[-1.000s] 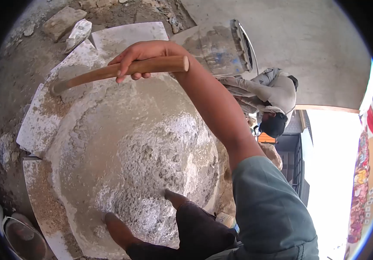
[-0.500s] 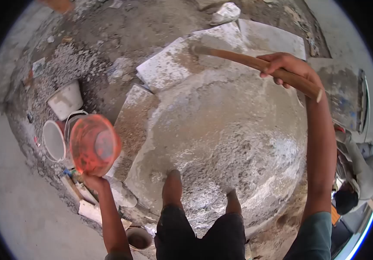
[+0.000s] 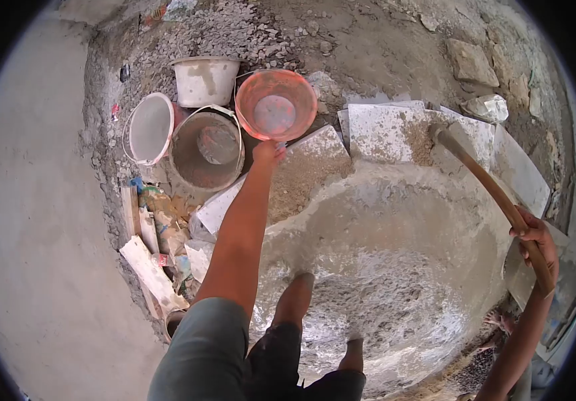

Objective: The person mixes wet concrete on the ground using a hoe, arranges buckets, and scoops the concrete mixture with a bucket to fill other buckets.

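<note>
My left hand (image 3: 270,151) grips the near rim of an orange bucket (image 3: 301,100), which is tilted so its smeared inside faces me. It is out at arm's length, beside other buckets. My right hand (image 3: 535,244) is wrapped around the wooden handle of a hoe (image 3: 483,175). The hoe's head end rests near the white boards at the far edge of the wet mix. A wide bed of wet, grey mortar (image 3: 421,214) lies below, with a rougher, lumpy part near my feet. My bare feet stand sunk in it.
Left of the orange bucket are a grey bucket (image 3: 201,164), a white bucket (image 3: 151,127) and another pale bucket (image 3: 204,83). Splattered white boards (image 3: 381,130) edge the mix. Wood scraps (image 3: 151,271) lie at left. Another person's hand (image 3: 498,319) shows at lower right.
My left arm has reached forward, taking the orange bucket farther out beside the others. My view has swung left, so the hoe and my right hand appear farther right and lower.
</note>
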`<state>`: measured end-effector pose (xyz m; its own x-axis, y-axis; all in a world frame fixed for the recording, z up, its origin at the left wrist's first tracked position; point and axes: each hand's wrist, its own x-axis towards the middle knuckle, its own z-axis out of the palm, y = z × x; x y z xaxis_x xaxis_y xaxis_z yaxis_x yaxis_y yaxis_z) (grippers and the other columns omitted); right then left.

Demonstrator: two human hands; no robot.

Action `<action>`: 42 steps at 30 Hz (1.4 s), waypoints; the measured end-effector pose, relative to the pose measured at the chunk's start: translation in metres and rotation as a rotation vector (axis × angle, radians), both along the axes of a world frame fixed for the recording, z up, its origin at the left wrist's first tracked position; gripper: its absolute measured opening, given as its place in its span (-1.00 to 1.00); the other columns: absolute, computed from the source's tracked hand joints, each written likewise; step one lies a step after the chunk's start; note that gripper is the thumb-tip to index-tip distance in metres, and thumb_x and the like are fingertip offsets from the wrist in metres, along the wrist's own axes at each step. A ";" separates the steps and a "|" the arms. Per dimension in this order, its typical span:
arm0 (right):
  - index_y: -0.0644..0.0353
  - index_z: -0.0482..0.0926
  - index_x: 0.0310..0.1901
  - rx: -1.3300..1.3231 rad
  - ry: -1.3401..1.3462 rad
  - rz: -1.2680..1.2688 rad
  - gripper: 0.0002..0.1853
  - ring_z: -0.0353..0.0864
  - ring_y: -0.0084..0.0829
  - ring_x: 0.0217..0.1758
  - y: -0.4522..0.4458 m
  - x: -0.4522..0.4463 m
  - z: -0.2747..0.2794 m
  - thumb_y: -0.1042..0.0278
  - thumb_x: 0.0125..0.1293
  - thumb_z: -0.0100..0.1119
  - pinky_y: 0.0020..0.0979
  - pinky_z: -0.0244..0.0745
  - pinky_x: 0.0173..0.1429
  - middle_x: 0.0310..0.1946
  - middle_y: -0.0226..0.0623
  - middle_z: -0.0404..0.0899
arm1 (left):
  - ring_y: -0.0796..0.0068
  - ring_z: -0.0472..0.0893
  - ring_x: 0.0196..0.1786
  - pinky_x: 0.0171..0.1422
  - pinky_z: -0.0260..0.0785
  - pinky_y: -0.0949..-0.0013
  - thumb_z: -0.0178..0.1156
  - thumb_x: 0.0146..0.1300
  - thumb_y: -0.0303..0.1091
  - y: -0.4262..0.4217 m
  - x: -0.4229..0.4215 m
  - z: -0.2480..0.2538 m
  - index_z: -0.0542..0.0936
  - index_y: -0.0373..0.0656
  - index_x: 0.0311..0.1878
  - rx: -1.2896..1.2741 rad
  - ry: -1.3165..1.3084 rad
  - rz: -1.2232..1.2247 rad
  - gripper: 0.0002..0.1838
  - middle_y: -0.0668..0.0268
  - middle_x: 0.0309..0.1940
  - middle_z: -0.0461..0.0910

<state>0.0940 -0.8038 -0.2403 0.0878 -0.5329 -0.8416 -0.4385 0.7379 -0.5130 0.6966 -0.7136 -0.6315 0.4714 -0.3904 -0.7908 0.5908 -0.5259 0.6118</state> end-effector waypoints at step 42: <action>0.08 0.05 0.51 0.359 0.160 -0.246 0.03 0.52 -0.48 -0.62 -0.033 0.080 0.007 0.62 -0.08 0.27 -0.46 0.51 -0.60 -0.24 -0.27 0.51 | 0.23 0.65 -0.21 -0.30 0.67 0.27 0.27 0.05 -0.24 -0.256 0.252 0.032 0.53 -0.49 -0.06 0.241 -0.551 0.023 -0.51 0.07 -0.14 0.57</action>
<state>0.1741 -0.8371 -0.2333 -0.1506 -0.1937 -0.9694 -0.2807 0.9486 -0.1460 0.9490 -0.9695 -0.5999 0.8434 -0.2151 -0.4924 0.2335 -0.6786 0.6964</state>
